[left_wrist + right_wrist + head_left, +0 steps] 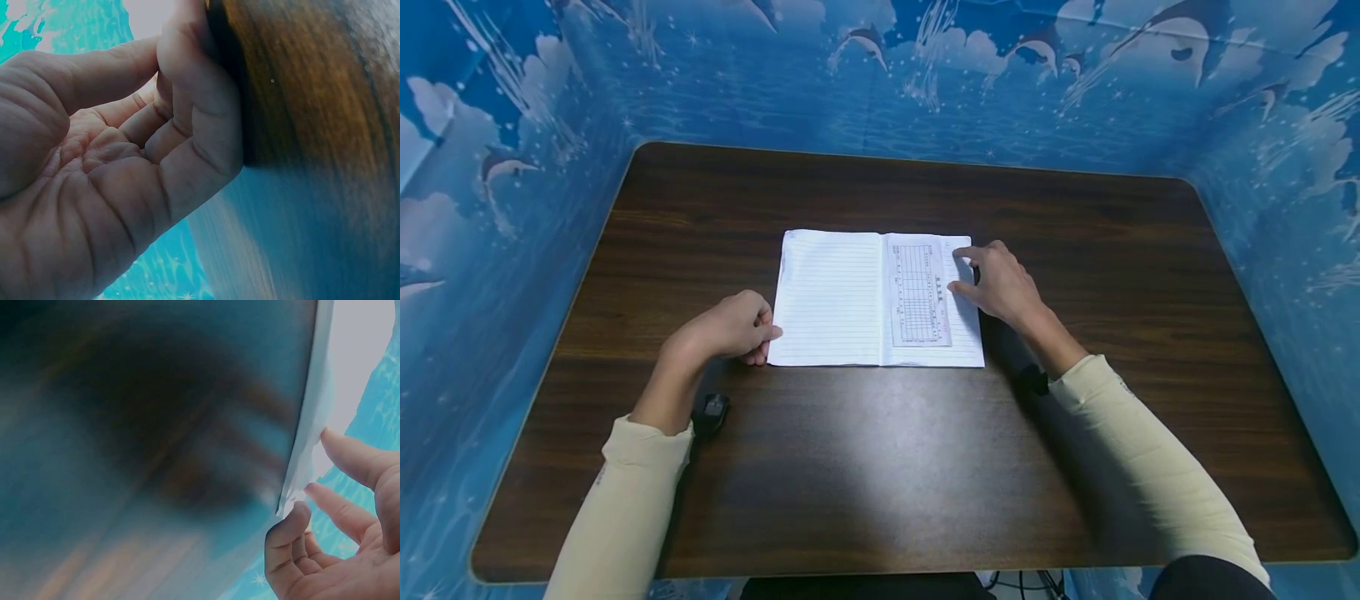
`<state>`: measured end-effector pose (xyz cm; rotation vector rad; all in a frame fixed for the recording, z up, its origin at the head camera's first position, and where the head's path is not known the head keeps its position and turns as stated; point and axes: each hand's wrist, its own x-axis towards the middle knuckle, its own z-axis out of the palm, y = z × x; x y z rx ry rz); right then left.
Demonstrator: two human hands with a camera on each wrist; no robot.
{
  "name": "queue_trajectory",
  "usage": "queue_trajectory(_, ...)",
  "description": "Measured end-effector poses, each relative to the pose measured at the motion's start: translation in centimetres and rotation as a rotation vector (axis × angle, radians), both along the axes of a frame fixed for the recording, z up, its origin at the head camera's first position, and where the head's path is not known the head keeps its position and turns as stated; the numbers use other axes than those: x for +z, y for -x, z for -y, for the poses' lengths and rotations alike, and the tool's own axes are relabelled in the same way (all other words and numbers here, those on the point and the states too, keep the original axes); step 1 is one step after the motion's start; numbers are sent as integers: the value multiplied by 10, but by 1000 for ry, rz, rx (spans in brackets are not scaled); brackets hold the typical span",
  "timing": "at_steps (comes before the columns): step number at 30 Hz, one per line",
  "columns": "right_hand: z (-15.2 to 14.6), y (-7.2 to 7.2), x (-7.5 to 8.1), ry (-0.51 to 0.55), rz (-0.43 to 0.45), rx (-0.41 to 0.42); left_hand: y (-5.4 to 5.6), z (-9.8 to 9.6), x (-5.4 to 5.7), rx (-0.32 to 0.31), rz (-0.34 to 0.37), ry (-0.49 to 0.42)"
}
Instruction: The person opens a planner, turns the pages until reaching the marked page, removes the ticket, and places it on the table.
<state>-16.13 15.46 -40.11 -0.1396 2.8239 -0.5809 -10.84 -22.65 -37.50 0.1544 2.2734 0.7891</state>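
Note:
An exercise notebook (827, 300) lies spread flat on the dark wooden table, its lined pages facing up. On its right page rests a printed paper slip (919, 292) with a grid table. My left hand (733, 327) pinches the notebook's left edge near the lower corner, thumb on top; in the left wrist view the hand (125, 137) has its thumb against the index finger. My right hand (1003, 283) touches the right page with thumb and index fingertips apart, beside the slip. In the right wrist view this hand (340, 525) reaches the notebook's edge (306, 419).
A small black device (713, 410) is by the left wrist on the wooden table (865, 467). Blue dolphin-print cloth (850, 108) surrounds the table's back and sides. Black cables (1030, 583) show below the front edge.

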Motion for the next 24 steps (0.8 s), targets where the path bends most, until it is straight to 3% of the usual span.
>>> queue_trajectory(6, 11, 9, -1, 46, 28, 10, 1, -2, -1, 4, 17, -4)
queue_trajectory(17, 36, 14, 8, 11, 42, -28, 1, 0, 0, -5, 6, -10)
queue_trajectory(24, 37, 15, 8, 159, 103, -122, 0, -2, 0, -3, 8, -13)
